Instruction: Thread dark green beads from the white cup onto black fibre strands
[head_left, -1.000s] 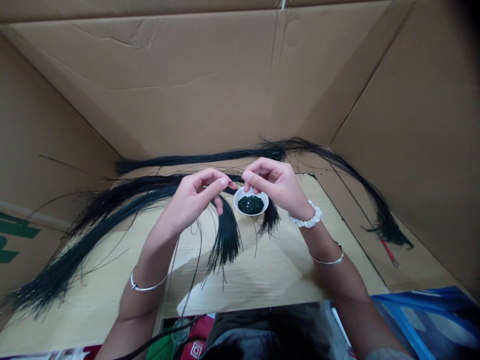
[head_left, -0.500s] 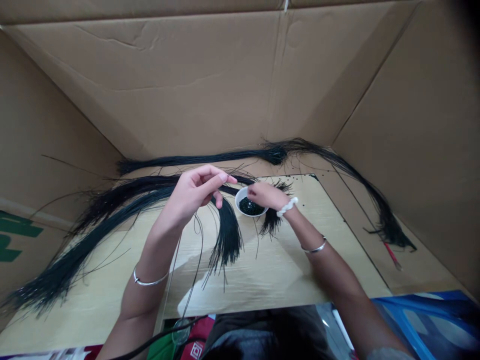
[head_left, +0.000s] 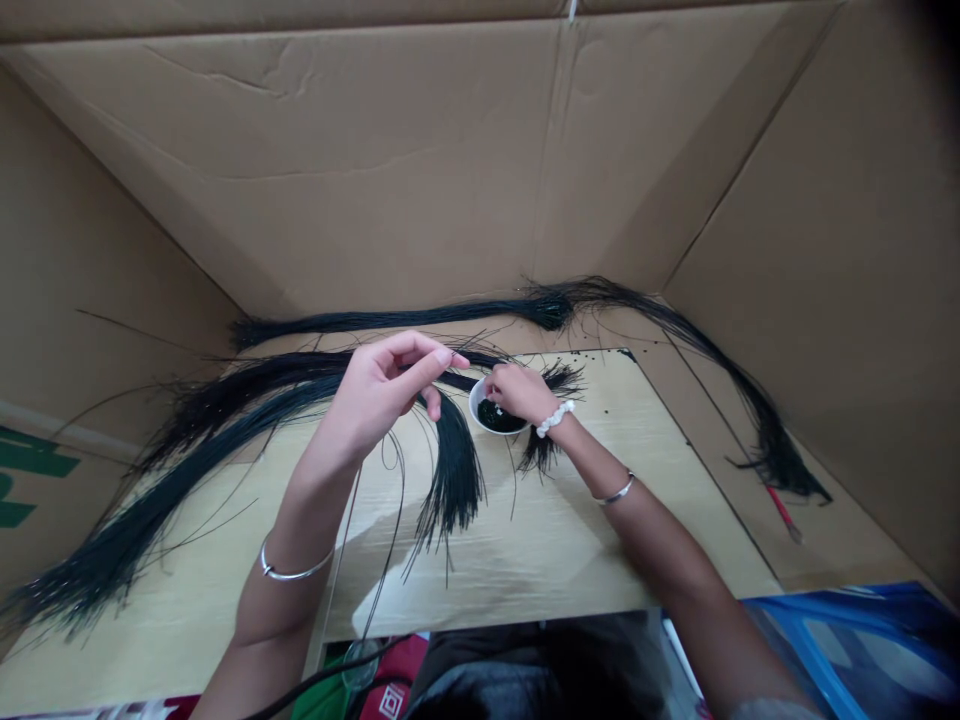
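Note:
My left hand (head_left: 390, 390) is raised over the table, thumb and forefinger pinched together on a thin dark strand (head_left: 459, 351) that barely shows. My right hand (head_left: 525, 392) dips its closed fingertips into a small white bowl (head_left: 475, 410). Tiny dark shiny beads (head_left: 501, 418) lie in this bowl; whether the fingertips hold any is hidden. Beneath my left hand, a bundle of dark green strands (head_left: 454, 465) curves down onto the table. Another end of dark strands (head_left: 538, 450) pokes out beside the bowl, under my right hand.
Long dark bundles (head_left: 180, 460) spread left across the wooden table (head_left: 600, 540). Another bundle (head_left: 405, 318) lies along the back, and one (head_left: 720, 360) trails down the right. A red-handled tool (head_left: 784, 512) rests at the right. Cardboard walls (head_left: 420, 160) enclose the back and sides.
My right hand has shifted slightly left, with its fingertips farther over the bowl. My left hand keeps its pinch and has hardly moved.

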